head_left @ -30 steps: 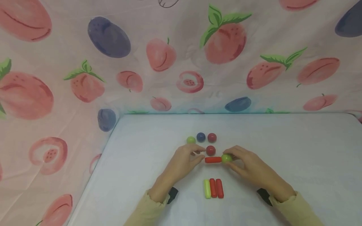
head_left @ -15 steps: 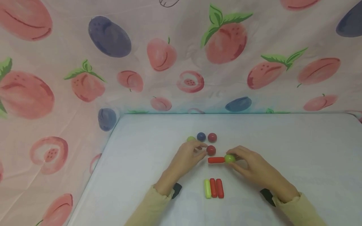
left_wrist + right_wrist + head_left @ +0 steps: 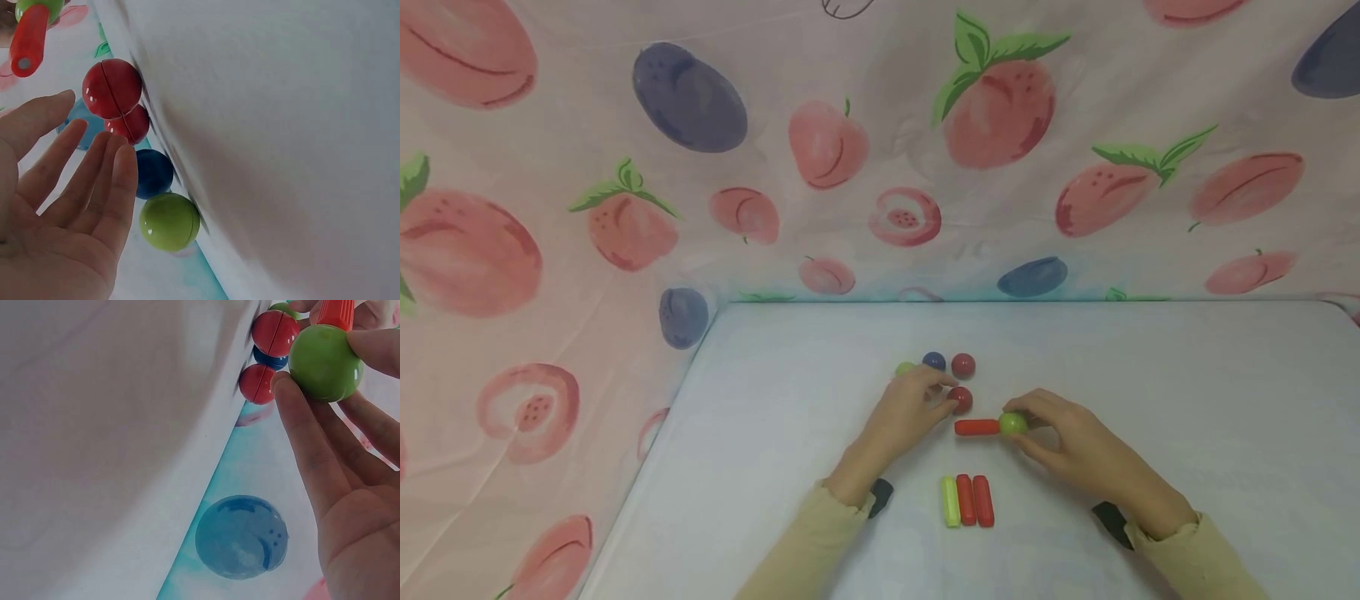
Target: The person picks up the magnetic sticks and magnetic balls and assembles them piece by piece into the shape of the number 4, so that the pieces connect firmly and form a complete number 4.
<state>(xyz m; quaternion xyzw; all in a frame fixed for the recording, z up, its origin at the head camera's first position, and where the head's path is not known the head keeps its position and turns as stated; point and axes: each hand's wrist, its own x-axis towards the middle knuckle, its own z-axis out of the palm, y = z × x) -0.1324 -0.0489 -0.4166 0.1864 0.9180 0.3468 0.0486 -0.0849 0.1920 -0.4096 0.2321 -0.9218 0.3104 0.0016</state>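
My right hand (image 3: 1067,442) pinches a green ball (image 3: 1013,424) between thumb and fingertips. A red stick (image 3: 977,427) points leftward from that ball, its end against it; in the right wrist view the green ball (image 3: 325,362) covers part of the stick. My left hand (image 3: 906,412) is beside a red ball (image 3: 962,400), its thumb and fingers spread loosely. In the left wrist view, the fingertips of the left hand (image 3: 75,194) come close to the nearer red ball (image 3: 112,87) without gripping it.
Behind the left hand stand a green ball (image 3: 904,367), partly covered by it, a blue ball (image 3: 934,361) and another red ball (image 3: 963,365). Nearer the person lie a yellow-green stick (image 3: 951,502) and two red sticks (image 3: 974,500) on the white table (image 3: 1187,400). Fruit-print cloth (image 3: 880,150) hangs behind.
My left hand has moved right and slightly away from the person, up to the red ball. The right hand has shifted a little right with the green ball and red stick.
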